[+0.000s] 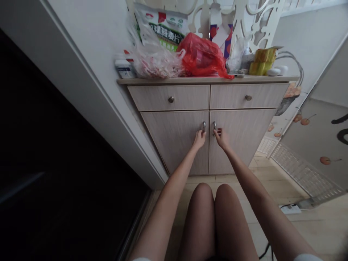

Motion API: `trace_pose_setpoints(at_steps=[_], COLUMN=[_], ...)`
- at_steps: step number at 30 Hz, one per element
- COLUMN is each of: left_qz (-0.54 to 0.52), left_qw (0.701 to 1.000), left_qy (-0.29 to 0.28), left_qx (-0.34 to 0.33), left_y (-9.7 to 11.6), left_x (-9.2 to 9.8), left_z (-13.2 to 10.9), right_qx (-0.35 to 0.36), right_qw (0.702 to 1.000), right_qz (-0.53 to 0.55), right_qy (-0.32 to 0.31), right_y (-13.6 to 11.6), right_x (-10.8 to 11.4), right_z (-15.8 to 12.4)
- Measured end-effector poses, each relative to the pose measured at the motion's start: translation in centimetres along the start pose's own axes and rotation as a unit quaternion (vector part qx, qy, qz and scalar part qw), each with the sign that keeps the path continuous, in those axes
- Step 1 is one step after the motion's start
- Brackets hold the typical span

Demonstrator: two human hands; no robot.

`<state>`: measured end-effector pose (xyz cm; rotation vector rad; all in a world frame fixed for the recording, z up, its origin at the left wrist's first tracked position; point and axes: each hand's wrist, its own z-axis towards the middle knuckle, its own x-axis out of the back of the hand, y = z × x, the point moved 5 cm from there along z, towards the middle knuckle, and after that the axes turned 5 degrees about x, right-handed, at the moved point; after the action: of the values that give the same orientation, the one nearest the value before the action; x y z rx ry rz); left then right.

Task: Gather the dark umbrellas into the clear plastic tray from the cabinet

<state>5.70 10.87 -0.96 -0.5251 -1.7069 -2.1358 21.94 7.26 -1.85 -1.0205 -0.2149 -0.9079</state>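
Observation:
Both doors of a pale wood-grain cabinet are closed in front of me. My left hand point(200, 139) has its fingers closed around the lower end of the metal handle point(204, 125) on the left door point(174, 141). On the right door point(241, 137), my right hand point(221, 137) grips the matching handle point(214, 125) with thumb and fingers. Two drawers with round knobs sit above: the left drawer point(149, 98) and the right drawer point(231, 97), both pushed in.
The cabinet top holds a red plastic bag point(202, 54), a clear plastic bag point(160, 61), a printed food packet point(165, 27), yellow tape rolls point(262, 61) and a white bottle point(124, 68). My knees point(214, 192) are below. A power strip point(290, 208) lies on the floor at right.

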Motion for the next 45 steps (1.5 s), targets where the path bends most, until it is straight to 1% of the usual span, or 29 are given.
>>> trace_pose_setpoints(at_steps=[3,4,5,6,7,8,9,10,11,13,15,16,18,21,24,26,27,28,29,30,31,33,34,35,36,37,38,41,45], left_qz=[-0.017,-0.029,-0.051,-0.085,-0.135,-0.195,-0.261,-0.325,-0.382,-0.469,-0.522,-0.54,-0.564,-0.577,-0.585,-0.585,-0.579,-0.568,-0.552,-0.528,-0.492,-0.37,-0.281,-0.183,-0.088,-0.007,0.055,0.131,0.113], left_qw=[0.999,0.997,0.988,0.968,0.932,0.885,0.836,0.796,0.766,0.727,0.704,0.694,0.68,0.668,0.664,0.67,0.678,0.691,0.713,0.744,0.788,0.898,0.946,0.979,0.994,0.996,0.993,0.988,0.991], left_qy=[-0.023,-0.06,-0.124,-0.21,-0.303,-0.387,-0.445,-0.471,-0.476,-0.448,-0.412,-0.396,-0.371,-0.354,-0.343,-0.341,-0.342,-0.342,-0.339,-0.326,-0.297,-0.178,-0.098,-0.019,0.047,0.088,0.105,0.082,0.075], left_qx=[0.027,0.047,0.077,0.111,0.145,0.171,0.188,0.197,0.203,0.224,0.251,0.264,0.285,0.309,0.314,0.306,0.298,0.286,0.269,0.247,0.222,0.16,0.125,0.089,0.055,0.025,0.006,0.003,0.015], left_y=[-1.9,-2.6,-3.3,-3.6,-3.6,-3.1,-2.3,-1.3,-0.3,1.2,1.9,1.9,1.7,0.6,-0.5,-1.0,-1.2,-1.2,-1.2,-1.1,-1.0,-0.5,-0.1,0.5,1.2,2.0,2.6,3.0,2.1], left_x=[1.4,1.7,1.7,1.6,1.5,1.4,1.6,2.0,2.3,2.9,2.9,2.7,2.3,1.4,0.9,0.6,0.6,0.5,0.5,0.6,0.7,1.4,1.8,2.2,2.2,2.0,1.4,-0.6,-1.1], left_z=[-3.5,-4.8,-6.0,-7.2,-8.4,-9.4,-10.1,-10.2,-10.0,-8.9,-7.9,-7.5,-7.2,-7.6,-8.2,-8.4,-8.3,-8.1,-7.6,-7.0,-6.2,-4.2,-3.3,-2.5,-1.9,-1.4,-1.0,-0.1,-0.2], right_qx=[-0.033,-0.038,-0.044,-0.052,-0.065,-0.083,-0.101,-0.116,-0.124,-0.121,-0.112,-0.109,-0.11,-0.124,-0.132,-0.134,-0.138,-0.144,-0.15,-0.156,-0.156,-0.119,-0.083,-0.041,-0.002,0.025,0.037,0.018,0.016], right_qw=[0.989,0.979,0.967,0.953,0.934,0.904,0.859,0.798,0.732,0.602,0.508,0.474,0.428,0.402,0.416,0.454,0.487,0.53,0.587,0.658,0.74,0.898,0.953,0.984,0.997,0.999,0.998,0.996,0.998], right_qz=[-0.017,-0.026,-0.02,0.009,0.063,0.142,0.237,0.339,0.432,0.574,0.661,0.691,0.729,0.754,0.755,0.742,0.729,0.709,0.678,0.633,0.57,0.385,0.275,0.168,0.074,0.002,-0.048,-0.092,-0.064], right_qy=[-0.142,-0.197,-0.25,-0.299,-0.346,-0.394,-0.443,-0.484,-0.513,-0.542,-0.541,-0.535,-0.522,-0.505,-0.49,-0.474,-0.461,-0.442,-0.416,-0.376,-0.322,-0.176,-0.1,-0.037,0.005,0.026,0.03,0.003,-0.01], right_y=[0.7,0.8,0.8,0.7,0.4,-0.1,-0.8,-1.6,-2.5,-3.8,-4.2,-4.0,-3.4,-1.9,-0.5,0.1,0.4,0.6,0.9,1.2,1.6,1.9,1.6,1.0,0.2,-0.5,-1.0,-1.6,-1.7], right_x=[0.7,0.8,0.9,1.0,1.0,1.0,1.0,1.1,1.2,1.7,2.0,2.0,1.7,0.9,0.2,-0.2,-0.3,-0.5,-0.6,-0.6,-0.5,0.5,1.1,1.6,1.7,1.5,1.0,-0.6,-1.3], right_z=[-2.9,-4.0,-4.9,-5.6,-6.2,-6.5,-6.7,-6.7,-6.5,-5.7,-5.0,-4.8,-5.0,-5.9,-6.9,-7.1,-7.0,-6.7,-6.2,-5.5,-4.6,-2.6,-1.7,-1.0,-0.4,0.1,0.5,1.4,1.4])
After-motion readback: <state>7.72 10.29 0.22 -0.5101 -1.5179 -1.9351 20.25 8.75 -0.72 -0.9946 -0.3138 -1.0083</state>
